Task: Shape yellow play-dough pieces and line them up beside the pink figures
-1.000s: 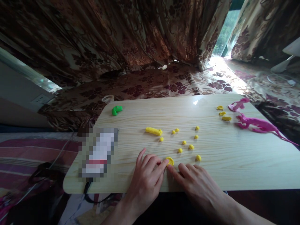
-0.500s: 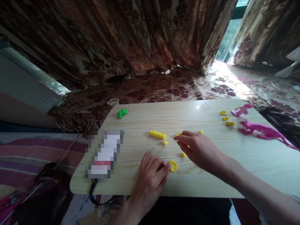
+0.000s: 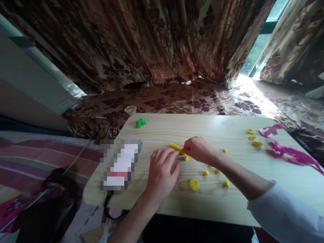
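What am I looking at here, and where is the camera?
No machine here: a person wears a camera on the head, looking down at their own two bare hands over a light wooden table. The right hand pinches the end of a yellow clay roll; the left hand hovers just beside it, and whether it touches is unclear. Around them lie small yellow clay balls, a flattened yellow clay disc, a green clay piece and pink clay strips.

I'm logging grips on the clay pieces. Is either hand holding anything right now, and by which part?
The right hand pinches the yellow clay roll at its right end. The left hand holds nothing; its fingers reach toward the roll.
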A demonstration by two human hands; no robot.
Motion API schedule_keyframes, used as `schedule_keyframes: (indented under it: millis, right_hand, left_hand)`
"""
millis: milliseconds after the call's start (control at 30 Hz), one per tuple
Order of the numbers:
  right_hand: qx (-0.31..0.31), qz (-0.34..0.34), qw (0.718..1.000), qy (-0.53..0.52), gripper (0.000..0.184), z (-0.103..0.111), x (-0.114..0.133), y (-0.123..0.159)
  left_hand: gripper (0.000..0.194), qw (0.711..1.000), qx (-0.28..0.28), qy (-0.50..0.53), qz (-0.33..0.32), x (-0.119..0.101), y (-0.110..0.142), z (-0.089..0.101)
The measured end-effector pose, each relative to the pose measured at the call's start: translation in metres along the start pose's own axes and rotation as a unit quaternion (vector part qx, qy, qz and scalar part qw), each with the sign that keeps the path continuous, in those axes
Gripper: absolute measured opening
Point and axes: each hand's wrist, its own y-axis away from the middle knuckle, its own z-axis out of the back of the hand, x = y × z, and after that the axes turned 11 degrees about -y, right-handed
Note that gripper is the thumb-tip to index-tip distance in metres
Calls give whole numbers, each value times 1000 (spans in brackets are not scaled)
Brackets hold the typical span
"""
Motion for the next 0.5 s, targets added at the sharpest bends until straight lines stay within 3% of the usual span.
schedule_keyframes:
  millis: [67, 167, 367, 500]
  right_hand:
    - [-6, 4, 1000, 8, 23, -2, 1, 1]
    - [-24, 12, 1000, 8, 21, -7, -1, 3]
    - [-90, 22, 995, -42, 17, -20, -14, 4]
    - [-161, 11, 982, -101, 18, -7, -23, 13]
  left_hand:
    - [34, 1000, 8, -8, -5, 8, -18, -6]
    - [28, 999, 24, -10, -27, 12, -34, -18]
    - [15, 999, 30, -20, -30, 14, -37, -29]
    - [15, 999, 32, -19, -29, 15, -37, -30]
